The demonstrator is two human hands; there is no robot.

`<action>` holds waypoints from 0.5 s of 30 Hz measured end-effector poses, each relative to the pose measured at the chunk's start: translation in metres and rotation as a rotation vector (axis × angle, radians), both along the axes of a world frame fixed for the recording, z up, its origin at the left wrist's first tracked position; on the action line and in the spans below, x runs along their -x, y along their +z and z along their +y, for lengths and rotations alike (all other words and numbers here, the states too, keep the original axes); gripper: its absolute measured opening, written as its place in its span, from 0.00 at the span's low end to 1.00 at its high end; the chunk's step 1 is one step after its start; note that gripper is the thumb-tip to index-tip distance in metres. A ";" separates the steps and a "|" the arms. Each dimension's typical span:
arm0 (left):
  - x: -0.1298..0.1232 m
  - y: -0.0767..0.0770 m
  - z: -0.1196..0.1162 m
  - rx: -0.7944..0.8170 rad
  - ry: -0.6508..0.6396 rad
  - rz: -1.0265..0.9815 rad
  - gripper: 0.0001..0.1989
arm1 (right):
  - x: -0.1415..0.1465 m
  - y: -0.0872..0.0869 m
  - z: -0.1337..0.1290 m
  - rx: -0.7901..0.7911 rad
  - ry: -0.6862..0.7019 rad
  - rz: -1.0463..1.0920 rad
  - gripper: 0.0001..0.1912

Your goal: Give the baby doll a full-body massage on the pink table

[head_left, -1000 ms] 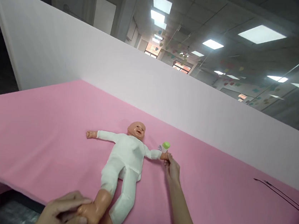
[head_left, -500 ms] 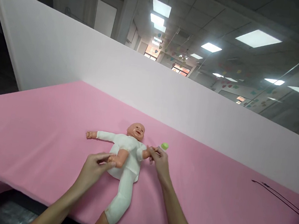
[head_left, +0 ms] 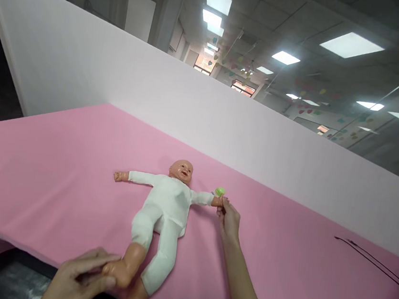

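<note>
A baby doll (head_left: 168, 196) with a white cloth body lies on its back on the pink-covered table (head_left: 76, 154), head toward the white partition. My left hand (head_left: 80, 273) grips the doll's foot (head_left: 119, 271) on the left of the view, between thumb and fingers, near the table's front edge. That leg is stretched out beside the other one. My right hand (head_left: 230, 215) pinches the doll's hand (head_left: 217, 201) on the right, and that arm is stretched out sideways. The doll's other arm (head_left: 138, 177) reaches out to the left, untouched.
Just behind my right hand lies a small light-green object (head_left: 220, 191). Two thin black cords (head_left: 370, 258) rest on the table at the right. A white partition (head_left: 206, 116) closes off the far side, and a dark gap shows below the front edge.
My left hand has drawn the doll's bent leg down toward me until it is straight. My right hand has moved right, stretching out the doll's arm that was folded in.
</note>
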State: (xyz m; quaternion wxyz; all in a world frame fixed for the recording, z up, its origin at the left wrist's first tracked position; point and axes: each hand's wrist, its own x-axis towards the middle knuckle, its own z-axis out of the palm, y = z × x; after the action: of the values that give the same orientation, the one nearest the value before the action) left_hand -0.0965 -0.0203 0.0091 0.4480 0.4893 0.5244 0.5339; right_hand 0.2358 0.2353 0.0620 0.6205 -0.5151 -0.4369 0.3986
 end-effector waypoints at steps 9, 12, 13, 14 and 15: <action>-0.038 0.052 0.152 -0.193 0.102 0.028 0.09 | 0.095 0.007 -0.066 -0.283 0.392 -0.743 0.15; -0.044 0.044 0.150 -0.192 0.126 -0.003 0.09 | 0.088 0.008 -0.057 -0.208 0.360 -0.670 0.17; -0.044 0.044 0.138 -0.195 0.141 -0.003 0.10 | 0.079 0.014 -0.049 -0.171 0.335 -0.611 0.18; -0.043 0.043 0.122 -0.198 0.155 0.005 0.11 | 0.068 0.020 -0.039 -0.135 0.298 -0.544 0.20; -0.041 0.041 0.102 -0.196 0.154 0.020 0.11 | 0.054 0.026 -0.029 -0.103 0.244 -0.478 0.21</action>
State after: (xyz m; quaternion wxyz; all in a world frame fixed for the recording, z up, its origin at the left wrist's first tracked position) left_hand -0.0556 0.0819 0.0502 0.3505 0.4941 0.5102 0.6105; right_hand 0.1817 0.2061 0.0877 0.4724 -0.5057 -0.6496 0.3147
